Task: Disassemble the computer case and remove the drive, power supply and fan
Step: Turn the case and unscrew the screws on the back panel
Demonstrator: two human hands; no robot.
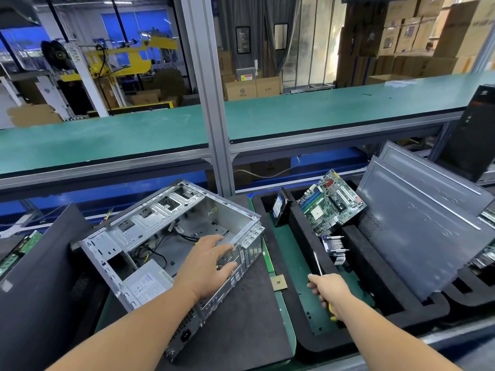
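Left hand (207,266) spread open over the computer case (171,247), hiding its rear wall; right hand (328,293) at 4 o'clock grips a screwdriver (318,263), handle mostly hidden

computer case (150,223): bare silver-grey metal
power supply (146,286): grey, white label
motherboard (330,206): green, blue slots
side panels (417,223): dark grey
conveyor belt (294,116): green

Open computer case (171,236), side panel off, laid on a dark mat; power supply (146,286) seated in its near corner. Left hand (207,266) spread over the case's rear edge. Screwdriver (320,266) gripped by right hand (330,293). Motherboard (330,203), hard drive (280,208) and grey side panels (417,220) held in black foam tray (302,231).
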